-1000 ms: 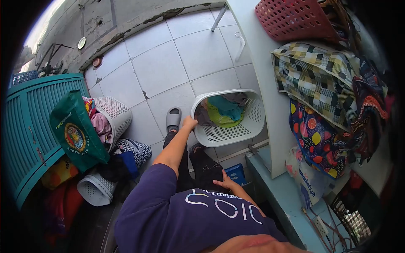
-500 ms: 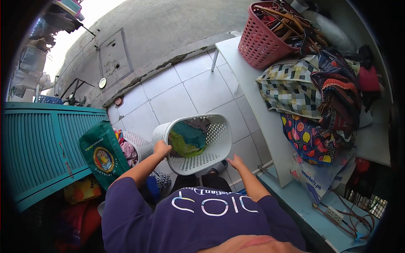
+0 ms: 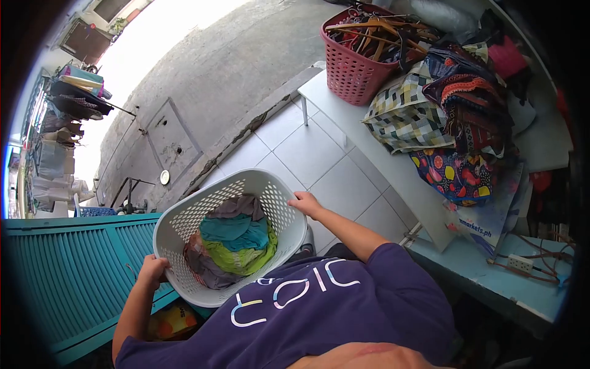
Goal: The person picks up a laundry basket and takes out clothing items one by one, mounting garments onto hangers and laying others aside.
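A light grey perforated laundry basket [image 3: 175, 237] is held in front of my body, its mouth facing up toward me. Inside lie teal cloth [image 3: 235, 230], lime green cloth [image 3: 249, 257] and some greyish clothes [image 3: 218, 275]. My left hand [image 3: 153, 269] grips the basket's rim at the near left end, fingers wrapped round it. At the opposite end, my right hand [image 3: 305, 205] is closed on the rim at the right. The basket's underside is hidden.
Teal louvered doors [image 3: 67, 270] stand at the left. On the right, a white table [image 3: 344, 114] bears a pink basket of hangers [image 3: 356, 71], a checkered bag [image 3: 409, 111] and a fruit-print bag [image 3: 455, 175]. A power outlet with cords [image 3: 520, 263] lies on a pale blue surface.
The laundry basket has been raised and shifted left, now over the green bag and pink clothes. My right hand, earlier off the basket, has taken hold of its rim. The view has turned.
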The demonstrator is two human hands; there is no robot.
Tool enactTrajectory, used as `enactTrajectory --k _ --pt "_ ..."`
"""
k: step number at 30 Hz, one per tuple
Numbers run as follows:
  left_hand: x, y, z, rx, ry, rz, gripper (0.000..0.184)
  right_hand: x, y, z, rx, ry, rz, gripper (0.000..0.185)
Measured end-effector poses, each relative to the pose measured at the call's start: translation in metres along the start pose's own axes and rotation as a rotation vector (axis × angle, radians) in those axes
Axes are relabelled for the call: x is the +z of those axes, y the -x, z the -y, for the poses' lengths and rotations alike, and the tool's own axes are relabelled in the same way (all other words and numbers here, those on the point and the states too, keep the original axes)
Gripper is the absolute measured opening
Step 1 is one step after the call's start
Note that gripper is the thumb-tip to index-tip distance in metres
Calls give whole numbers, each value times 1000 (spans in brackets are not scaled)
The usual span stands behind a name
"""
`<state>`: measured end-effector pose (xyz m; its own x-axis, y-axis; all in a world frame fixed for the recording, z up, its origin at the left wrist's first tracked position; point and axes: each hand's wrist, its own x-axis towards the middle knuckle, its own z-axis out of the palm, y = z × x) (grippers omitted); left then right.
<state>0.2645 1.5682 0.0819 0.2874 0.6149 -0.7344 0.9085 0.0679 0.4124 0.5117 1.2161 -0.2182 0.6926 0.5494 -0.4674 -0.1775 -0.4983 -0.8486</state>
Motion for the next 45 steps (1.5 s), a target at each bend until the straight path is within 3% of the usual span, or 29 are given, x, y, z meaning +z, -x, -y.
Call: enactTrajectory --k 2,5,9,13,17,20,23,28,37,45 --pt "-18 -6 -16 35 26 28 27 -15 1 41 7 -363 -135 25" --pt "-17 -26 -57 140 32 145 32 -77 11 93 43 -581 -197 17" --pt "14 -83 -134 393 -70 225 25 -152 58 140 19 -765 -392 16" --pt "78 -147 -251 752 -230 229 24 -196 69 123 -31 -836 -663 21" --pt "150 -174 -373 962 -472 130 23 -230 49 106 -111 -915 -877 24" --pt "194 -182 -442 1007 -448 162 21 -248 24 96 -135 -941 -988 24" --pt "228 -201 -486 1055 -456 164 21 -256 9 97 -103 -893 -1113 23" --pt "285 -249 -533 1230 -504 -26 25 -263 -29 88 -28 -829 -1246 22" --pt "333 -294 -607 1398 -473 94 30 -238 -69 100 -12 -922 -1503 25" --pt "376 -308 -671 1478 -538 115 34 -286 -101 101 75 -939 -1574 21"
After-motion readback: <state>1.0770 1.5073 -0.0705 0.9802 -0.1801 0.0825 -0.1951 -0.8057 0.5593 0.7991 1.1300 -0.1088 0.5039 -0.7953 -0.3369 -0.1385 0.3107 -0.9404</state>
